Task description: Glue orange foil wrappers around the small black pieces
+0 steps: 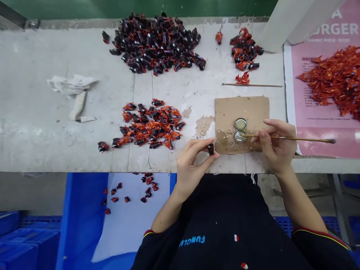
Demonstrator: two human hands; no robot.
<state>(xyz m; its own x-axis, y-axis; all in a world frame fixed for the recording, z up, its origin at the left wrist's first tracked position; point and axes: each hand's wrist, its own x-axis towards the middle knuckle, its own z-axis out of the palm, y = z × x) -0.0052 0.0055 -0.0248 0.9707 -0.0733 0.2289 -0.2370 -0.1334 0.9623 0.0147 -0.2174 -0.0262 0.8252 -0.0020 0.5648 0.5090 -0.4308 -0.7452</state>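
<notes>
My left hand [192,161] pinches a small black tube piece [210,149] between thumb and fingers at the table's near edge. My right hand [277,144] grips a thin brown stick [303,139], whose tip rests in the lower of two bottle caps [240,135] on a brown cardboard square [253,108]. The upper cap [241,123] touches the lower one. A loose heap of black-and-orange pieces [150,125] lies left of my left hand.
A large pile of dark pieces [157,41] sits at the back, a smaller pile [244,50] to its right with a second stick [253,85]. Orange strips [334,78] cover a pink sheet. A crumpled rag [73,88] lies left. Below is a blue crate [84,217] with several pieces.
</notes>
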